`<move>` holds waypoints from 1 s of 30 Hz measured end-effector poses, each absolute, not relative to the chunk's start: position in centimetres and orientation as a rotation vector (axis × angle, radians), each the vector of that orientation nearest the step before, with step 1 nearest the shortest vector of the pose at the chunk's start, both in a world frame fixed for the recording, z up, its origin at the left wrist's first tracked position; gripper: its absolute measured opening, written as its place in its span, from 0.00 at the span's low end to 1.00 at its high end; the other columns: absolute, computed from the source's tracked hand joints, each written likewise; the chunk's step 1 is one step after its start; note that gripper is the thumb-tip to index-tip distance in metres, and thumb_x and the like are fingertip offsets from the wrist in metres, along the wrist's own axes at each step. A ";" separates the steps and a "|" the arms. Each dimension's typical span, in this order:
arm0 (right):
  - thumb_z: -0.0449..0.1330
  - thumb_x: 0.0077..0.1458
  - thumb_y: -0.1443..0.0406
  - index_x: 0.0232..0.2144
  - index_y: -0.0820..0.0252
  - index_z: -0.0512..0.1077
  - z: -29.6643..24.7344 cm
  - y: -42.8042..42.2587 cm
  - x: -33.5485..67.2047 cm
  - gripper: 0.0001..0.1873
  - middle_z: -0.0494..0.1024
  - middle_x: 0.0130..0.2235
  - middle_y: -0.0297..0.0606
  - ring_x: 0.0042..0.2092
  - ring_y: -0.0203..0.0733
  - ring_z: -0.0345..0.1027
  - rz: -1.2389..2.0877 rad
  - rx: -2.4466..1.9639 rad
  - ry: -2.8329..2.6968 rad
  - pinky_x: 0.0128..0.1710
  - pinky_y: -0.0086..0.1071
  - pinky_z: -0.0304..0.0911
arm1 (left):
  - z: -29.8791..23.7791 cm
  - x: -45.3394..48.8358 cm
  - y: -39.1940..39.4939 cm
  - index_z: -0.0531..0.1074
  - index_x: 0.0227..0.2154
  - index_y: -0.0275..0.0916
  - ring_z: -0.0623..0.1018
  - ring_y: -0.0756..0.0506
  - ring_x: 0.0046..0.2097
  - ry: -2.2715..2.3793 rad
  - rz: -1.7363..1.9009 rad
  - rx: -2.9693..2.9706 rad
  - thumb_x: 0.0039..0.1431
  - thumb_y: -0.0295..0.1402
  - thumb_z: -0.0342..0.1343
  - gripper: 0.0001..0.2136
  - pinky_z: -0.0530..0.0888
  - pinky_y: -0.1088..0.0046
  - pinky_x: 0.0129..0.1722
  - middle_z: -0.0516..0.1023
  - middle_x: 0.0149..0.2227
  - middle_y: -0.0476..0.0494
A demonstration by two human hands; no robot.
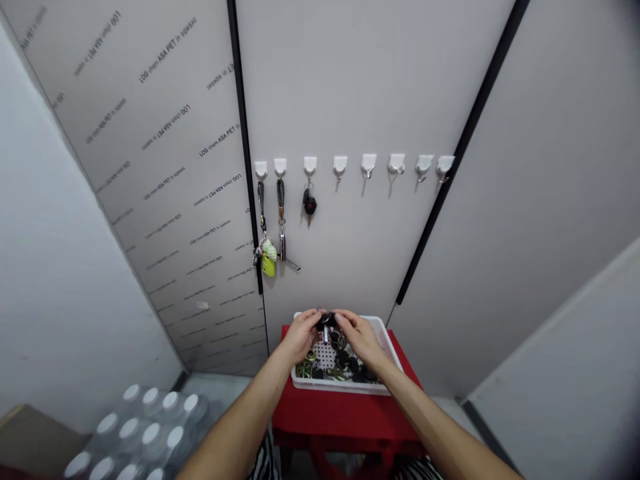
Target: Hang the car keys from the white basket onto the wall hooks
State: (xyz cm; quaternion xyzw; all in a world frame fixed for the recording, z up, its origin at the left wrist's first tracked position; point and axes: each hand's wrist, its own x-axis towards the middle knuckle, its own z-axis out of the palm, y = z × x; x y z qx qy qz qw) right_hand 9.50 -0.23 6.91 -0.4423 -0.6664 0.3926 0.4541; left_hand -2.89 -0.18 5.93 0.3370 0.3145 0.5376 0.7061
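Both my hands meet over a white perforated plastic basket (385, 337) on a small red table (345, 417). My left hand (301, 335) and my right hand (357, 337) grip a black key fob (326, 321) from either side, and a short metal part (325, 335) hangs below it. Beneath them, the basket holds several dark keys and key rings (343, 363). Several white stick-on hooks (340, 165) run across the wall above. The leftmost three carry key sets, including a yellow-green charm (269, 265) and a black fob (309, 203).
A shrink-wrapped pack of water bottles (145, 427) stands on the floor at lower left. Grey printed panels (165, 133) and white walls (60, 233) enclose the narrow space on both sides. A black strip (245, 147) runs down the wall left of the hooks.
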 end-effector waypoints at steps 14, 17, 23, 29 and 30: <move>0.50 0.43 0.65 0.28 0.61 0.65 10.1 -1.1 9.0 0.08 0.67 0.29 0.36 0.31 0.34 0.59 0.436 -1.034 -1.865 0.33 0.28 0.56 | 9.0 -3.4 0.6 0.64 0.21 0.34 0.66 0.54 0.22 0.658 1.313 0.726 0.38 0.26 0.49 0.03 0.62 0.79 0.20 0.67 0.20 0.50; 0.50 0.42 0.66 0.32 0.61 0.64 9.7 -1.3 8.7 0.11 0.67 0.31 0.36 0.32 0.34 0.59 0.400 -0.997 -1.931 0.34 0.28 0.55 | 9.4 -3.5 0.7 0.63 0.22 0.34 0.67 0.54 0.23 0.630 1.345 0.636 0.39 0.25 0.48 0.03 0.63 0.78 0.20 0.67 0.22 0.50; 0.48 0.43 0.62 0.27 0.62 0.65 9.4 -0.3 9.1 0.11 0.68 0.24 0.35 0.26 0.33 0.59 0.557 -1.158 -1.824 0.27 0.26 0.56 | 9.3 -3.4 0.6 0.62 0.21 0.35 0.68 0.52 0.24 0.695 1.280 0.669 0.40 0.27 0.48 0.02 0.63 0.77 0.21 0.68 0.21 0.50; 0.49 0.41 0.61 0.19 0.64 0.64 13.1 1.4 9.4 0.11 0.62 0.15 0.30 0.18 0.30 0.55 0.743 -1.240 -1.860 0.19 0.24 0.52 | 9.4 -3.5 1.4 0.65 0.23 0.34 0.67 0.52 0.28 1.125 1.373 1.212 0.35 0.26 0.52 0.06 0.62 0.78 0.29 0.69 0.23 0.49; 0.49 0.41 0.62 0.19 0.64 0.64 14.0 1.7 9.3 0.10 0.63 0.15 0.30 0.19 0.29 0.55 0.729 -1.212 -1.902 0.20 0.24 0.52 | 9.8 -3.4 1.6 0.66 0.24 0.34 0.67 0.52 0.30 1.069 1.391 1.307 0.35 0.26 0.52 0.08 0.62 0.78 0.31 0.69 0.26 0.49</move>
